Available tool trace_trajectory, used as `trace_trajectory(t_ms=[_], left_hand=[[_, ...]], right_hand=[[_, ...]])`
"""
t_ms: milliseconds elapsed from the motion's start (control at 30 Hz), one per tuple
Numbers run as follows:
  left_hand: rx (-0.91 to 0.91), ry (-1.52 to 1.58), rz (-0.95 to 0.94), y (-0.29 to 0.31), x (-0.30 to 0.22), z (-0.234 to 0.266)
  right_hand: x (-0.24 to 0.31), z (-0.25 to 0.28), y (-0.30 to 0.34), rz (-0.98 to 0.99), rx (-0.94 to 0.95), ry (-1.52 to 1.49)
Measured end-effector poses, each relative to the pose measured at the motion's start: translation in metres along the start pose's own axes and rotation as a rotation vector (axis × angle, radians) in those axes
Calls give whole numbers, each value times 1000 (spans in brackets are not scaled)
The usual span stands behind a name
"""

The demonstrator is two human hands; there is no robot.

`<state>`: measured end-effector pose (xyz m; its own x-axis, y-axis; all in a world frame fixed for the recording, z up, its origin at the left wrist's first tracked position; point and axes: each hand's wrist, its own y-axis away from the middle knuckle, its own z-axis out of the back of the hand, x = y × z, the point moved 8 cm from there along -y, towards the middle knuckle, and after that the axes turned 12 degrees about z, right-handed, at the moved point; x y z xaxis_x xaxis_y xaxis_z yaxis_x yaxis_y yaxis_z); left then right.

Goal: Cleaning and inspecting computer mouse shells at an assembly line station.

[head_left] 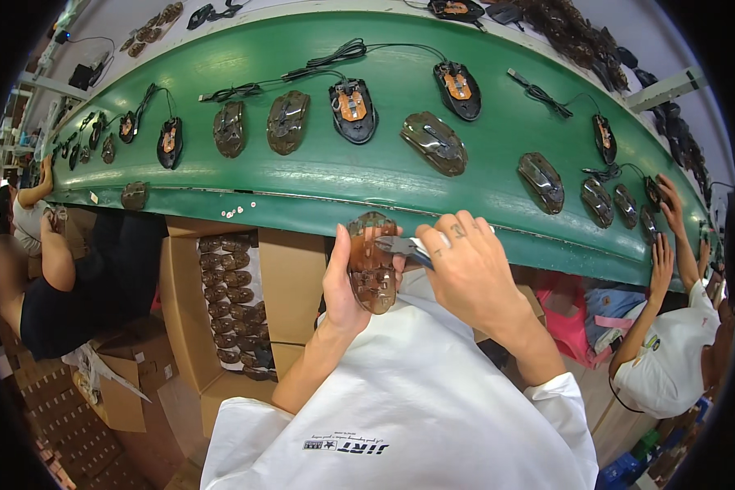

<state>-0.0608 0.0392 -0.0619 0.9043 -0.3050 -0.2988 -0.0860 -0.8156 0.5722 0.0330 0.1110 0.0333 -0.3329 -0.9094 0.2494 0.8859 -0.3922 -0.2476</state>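
A brown shell [376, 287] is held in the left hand [340, 287], and pliers [407, 248] are gripped in the right hand [471, 263], their tip overlapping the shell. Loose shells [287, 122] and opened corded mice [354, 114] are spread along a green belt [318, 175]. Below it, rows of similar shells [237, 278] are packed in a box [181, 298]. Co-workers [665, 359] are seen at both sides.

Left hand [343, 286] cupped, thumb [340, 241] pointing far, right hand [474, 268] curled in grip, forearms [537, 349] angled in from near side
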Motion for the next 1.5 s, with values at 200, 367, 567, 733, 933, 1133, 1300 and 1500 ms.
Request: trace_trajectory(t_ms=[200, 367, 567, 733, 933, 1133, 1300, 1500], left_hand=[[-79, -59, -127, 9, -9, -1], [-105, -154, -175, 13, -12, 3], [-86, -255, -265, 17, -15, 1], [-102, -331, -331, 21, -18, 1], [-78, -396, -376, 24, -18, -3], [-50, -389, -383, 25, -20, -5], [-35, -384, -371, 27, -23, -7], [-153, -470, -413, 26, -29, 2]], right_hand=[[19, -4, -16, 159, 20, 206], [27, -3, -22, 204, 79, 294], [39, 4, -29, 231, 124, 420], [50, 9, -31, 251, 155, 517], [60, 12, -33, 243, 196, 622], [68, 12, -35, 224, 162, 650], [70, 10, -39, 280, 174, 692], [66, 8, -46, 289, 231, 674]])
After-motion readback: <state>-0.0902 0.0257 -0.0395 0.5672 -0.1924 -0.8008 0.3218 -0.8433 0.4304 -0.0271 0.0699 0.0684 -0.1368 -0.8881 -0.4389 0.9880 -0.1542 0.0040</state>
